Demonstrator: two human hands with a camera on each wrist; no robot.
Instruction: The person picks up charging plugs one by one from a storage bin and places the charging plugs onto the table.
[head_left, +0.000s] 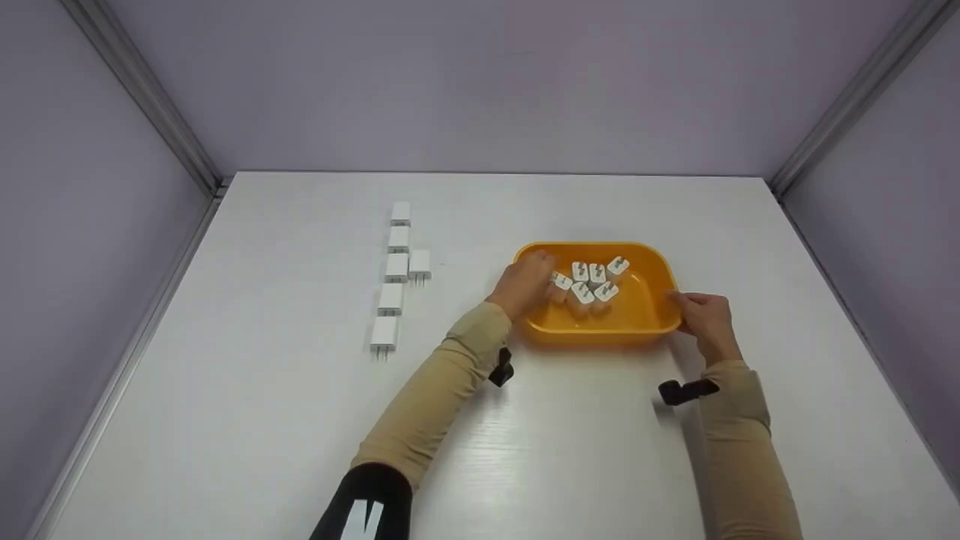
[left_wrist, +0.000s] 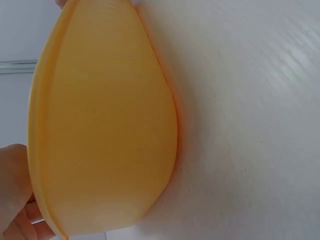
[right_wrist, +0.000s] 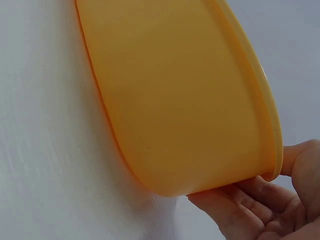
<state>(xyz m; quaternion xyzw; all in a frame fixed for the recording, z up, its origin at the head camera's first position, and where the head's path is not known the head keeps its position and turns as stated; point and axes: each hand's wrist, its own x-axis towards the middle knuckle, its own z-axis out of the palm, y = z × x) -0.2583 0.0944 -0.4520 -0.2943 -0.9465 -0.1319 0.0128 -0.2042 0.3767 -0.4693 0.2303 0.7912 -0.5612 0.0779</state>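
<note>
A shallow orange plastic tray (head_left: 630,319) sits on the table, holding several white plug-in chargers (head_left: 583,292) with two-pronged ends facing up. My right hand (head_left: 705,319) grips the tray's right side; in the right wrist view the thumb is at the rim and fingers (right_wrist: 235,210) lie under the wall. Over the tray's left rim reaches my left hand (head_left: 525,283), its fingers bent down beside the leftmost charger (head_left: 562,281). In the left wrist view that hand (left_wrist: 17,195) is partly hidden behind the tray wall, and whether it holds a charger cannot be told.
Left of the tray, several white chargers (head_left: 390,298) lie in a column on the white table (head_left: 247,375), prongs toward me. One more charger (head_left: 420,264) lies just right of the column. Pale walls (head_left: 480,90) enclose the back and both sides.
</note>
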